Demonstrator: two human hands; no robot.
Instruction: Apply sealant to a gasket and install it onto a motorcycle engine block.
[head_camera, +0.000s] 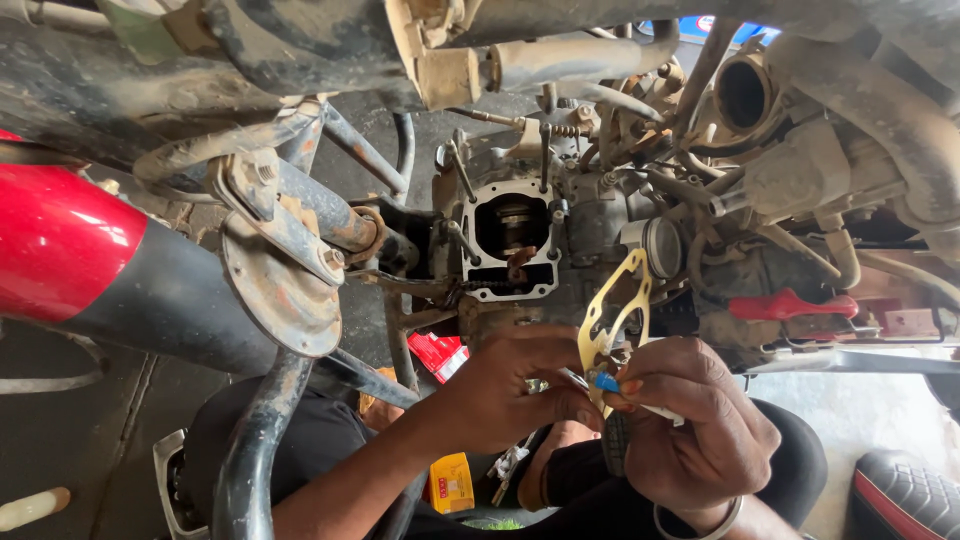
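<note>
Grey concrete floor shows beneath a stripped motorcycle that fills the head view, its grimy frame tubes crossing the lower left. A red fuel tank with a black band sits at the left edge, and a rusty round bracket plate hangs just beside it. At the middle stands the open engine block, its square mouth edged in pale metal with studs sticking out. A red-handled tool lies among the dusty hoses at the right, and a wide pipe opening gapes near the top right.

Below the engine, the person's two hands meet. The left hand is curled, its fingers pinched on a small part near the lower end of a thin yellowish gasket, which stands upright between the hands and the engine, just in front of the block. The right hand, with a metal bangle at the wrist, is closed around a small blue-tipped object that presses against the gasket's lower edge. What exactly that object is cannot be told.

On the floor behind the arms lie a red packet and a yellow box. A black seat with red stitching shows at the lower right corner.
</note>
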